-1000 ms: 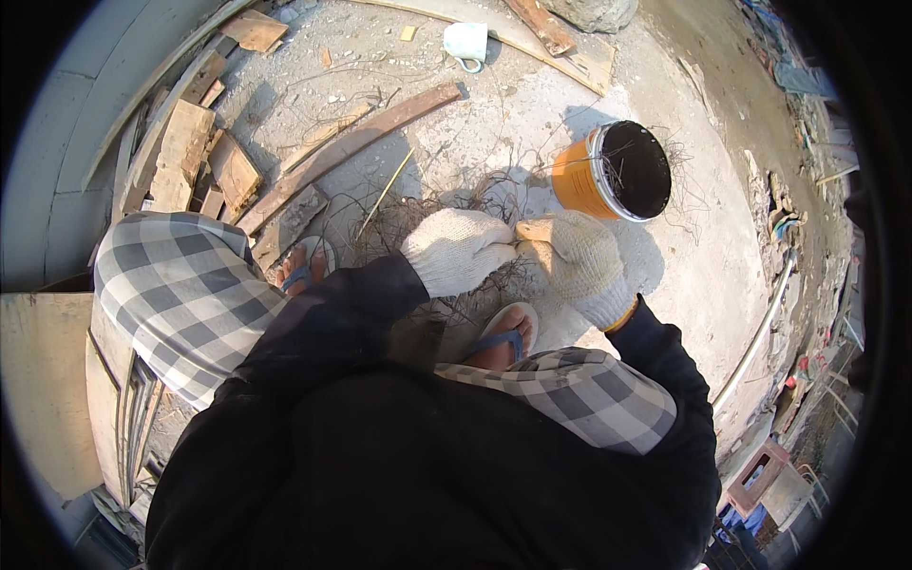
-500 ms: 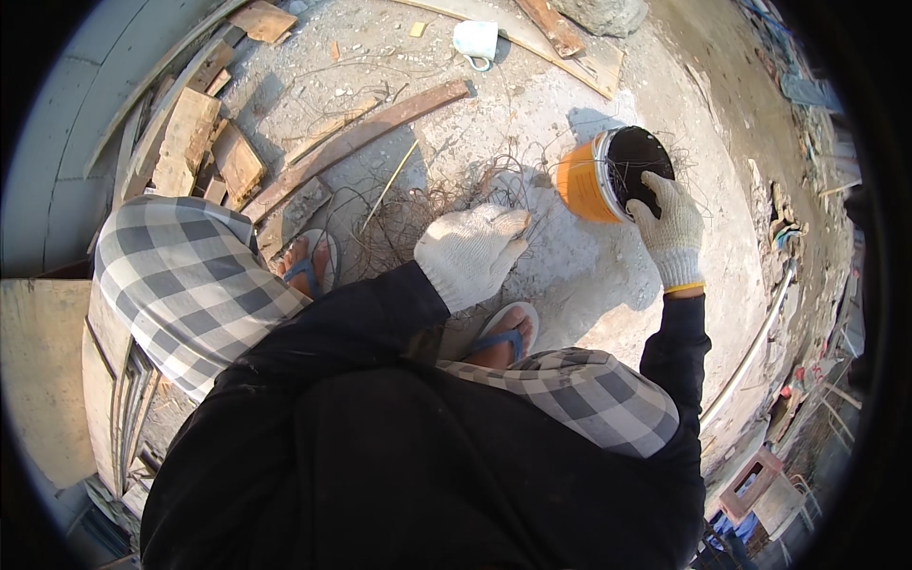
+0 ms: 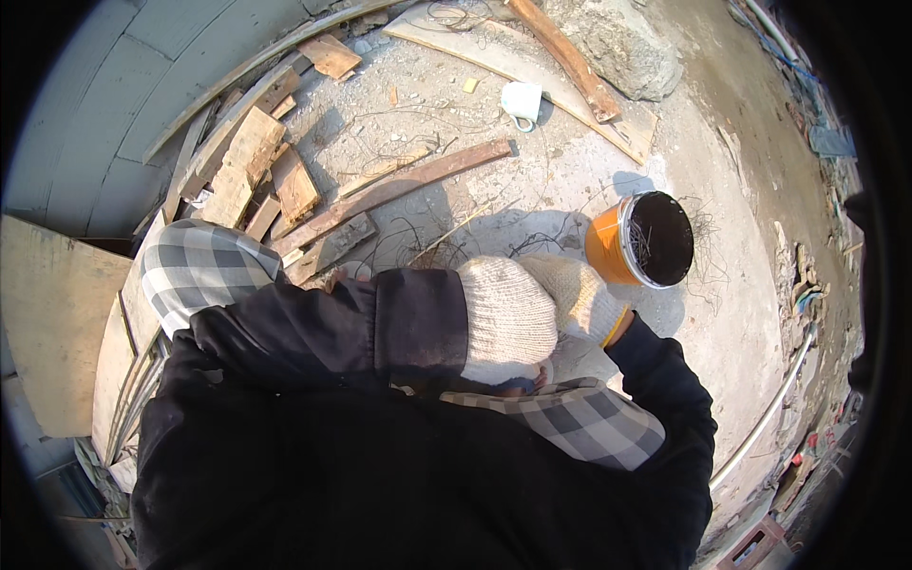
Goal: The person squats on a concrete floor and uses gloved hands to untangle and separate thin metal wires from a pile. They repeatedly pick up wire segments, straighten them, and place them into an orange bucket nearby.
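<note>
Both of my hands wear knitted off-white work gloves and meet low over the ground in front of me. The ribbed back of my left hand (image 3: pixel 508 312) faces up, its fingers out of sight. Right beside it, partly covered by it, is my right hand (image 3: pixel 577 296), with a yellow-edged cuff; its fingertips are hidden too. Thin dark wire (image 3: pixel 442 252) lies tangled on the ground by the hands. Just beyond my right hand stands an orange bucket (image 3: pixel 608 245), tilted in view, with a dark inside and some thin wire in it.
A white mug (image 3: pixel 521 101) lies on the ground ahead. Long wooden strips (image 3: pixel 418 190) and broken boards (image 3: pixel 242 166) are piled at left, near a grey block wall (image 3: pixel 142 85). A wooden beam (image 3: pixel 565 57) and a big rock (image 3: pixel 622 47) are at the far side.
My right hand has left the bucket's rim and come in beside my left hand. The left hand has moved a little right and turned its back up. The view has shifted.
</note>
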`<state>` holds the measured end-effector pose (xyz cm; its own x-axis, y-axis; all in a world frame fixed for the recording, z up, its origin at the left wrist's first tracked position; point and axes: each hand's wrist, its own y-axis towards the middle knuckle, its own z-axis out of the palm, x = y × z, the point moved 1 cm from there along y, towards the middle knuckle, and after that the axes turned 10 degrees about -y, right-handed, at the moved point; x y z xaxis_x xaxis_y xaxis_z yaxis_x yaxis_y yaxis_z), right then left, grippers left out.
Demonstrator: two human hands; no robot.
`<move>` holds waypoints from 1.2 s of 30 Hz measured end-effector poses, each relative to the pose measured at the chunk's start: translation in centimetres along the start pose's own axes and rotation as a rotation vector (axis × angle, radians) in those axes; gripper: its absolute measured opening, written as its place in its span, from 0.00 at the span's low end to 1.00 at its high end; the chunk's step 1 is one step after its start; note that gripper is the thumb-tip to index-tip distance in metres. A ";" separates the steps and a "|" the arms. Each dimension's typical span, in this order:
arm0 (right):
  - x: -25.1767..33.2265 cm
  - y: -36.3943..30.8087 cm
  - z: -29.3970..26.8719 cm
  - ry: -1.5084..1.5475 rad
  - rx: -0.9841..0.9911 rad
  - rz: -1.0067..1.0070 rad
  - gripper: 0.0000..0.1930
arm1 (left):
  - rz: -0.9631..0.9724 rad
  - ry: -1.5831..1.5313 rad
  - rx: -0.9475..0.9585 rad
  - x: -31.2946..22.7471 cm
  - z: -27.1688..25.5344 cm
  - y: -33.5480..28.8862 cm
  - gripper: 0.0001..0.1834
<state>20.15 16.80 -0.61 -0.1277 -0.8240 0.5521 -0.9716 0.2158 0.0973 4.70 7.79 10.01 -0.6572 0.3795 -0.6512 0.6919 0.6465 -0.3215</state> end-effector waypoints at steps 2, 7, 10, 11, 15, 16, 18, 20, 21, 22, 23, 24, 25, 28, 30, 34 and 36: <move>0.6 -0.5 -0.8 0.025 0.043 0.085 0.14 | 0.139 0.147 -0.292 0.9 -6.7 -3.9 0.15; 0.2 1.8 -9.5 -0.259 -0.424 0.133 0.11 | -0.611 0.556 -0.149 10.7 -20.3 -10.9 0.14; -3.7 8.9 -9.6 -0.377 -0.231 0.172 0.10 | -0.752 0.601 -0.243 20.5 -19.6 -14.8 0.13; -5.2 12.3 -8.6 -0.445 -0.151 0.064 0.10 | -0.670 0.516 -0.388 23.3 -18.0 -16.0 0.13; -11.9 23.6 0.2 -0.577 0.122 0.093 0.11 | -0.411 -0.009 -0.882 32.5 -8.7 -15.6 0.14; -13.1 25.4 2.5 -0.561 0.144 0.136 0.10 | -0.402 -0.079 -0.927 33.5 -5.9 -14.9 0.14; -15.1 27.4 5.6 -0.573 0.195 0.236 0.10 | -0.397 -0.144 -0.998 34.7 -1.6 -13.4 0.15; -15.9 27.6 7.6 -0.581 0.240 0.342 0.10 | -0.384 -0.245 -0.911 35.6 0.6 -11.7 0.16; -15.9 27.4 8.0 -0.684 0.265 0.273 0.10 | -0.352 -0.207 -0.901 35.9 0.9 -10.8 0.16; -15.8 27.2 8.1 -0.799 0.339 0.257 0.10 | -0.316 -0.168 -0.892 36.3 0.7 -9.7 0.15; -15.5 27.1 7.9 -0.922 0.385 0.229 0.10 | -0.290 -0.124 -0.875 36.7 0.4 -8.5 0.15; -15.0 27.1 7.8 -1.010 0.491 0.259 0.09 | -0.238 -0.094 -0.875 37.0 -0.2 -7.3 0.15; -14.5 27.2 7.4 -0.997 0.542 0.261 0.09 | -0.239 -0.071 -0.830 37.2 -0.5 -6.1 0.16; -12.5 28.2 6.1 -1.006 0.565 0.225 0.09 | -0.238 0.040 -0.735 37.6 -1.1 -3.1 0.17; -11.8 29.0 5.4 -0.931 0.605 0.278 0.09 | -0.263 0.085 -0.735 37.7 -0.6 -2.2 0.15; -12.4 29.0 5.1 -0.888 0.711 0.348 0.11 | -0.292 0.167 -0.763 38.6 -0.2 -2.2 0.12; -12.6 27.5 4.5 -0.847 0.483 0.401 0.11 | -0.305 0.213 -0.769 39.0 -0.8 -2.6 0.13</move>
<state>-5.82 30.73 -8.58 -0.3736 -0.8755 -0.3065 -0.7796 0.4754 -0.4076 -22.96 21.44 -14.04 -0.8775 0.1823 -0.4437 0.1307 0.9808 0.1445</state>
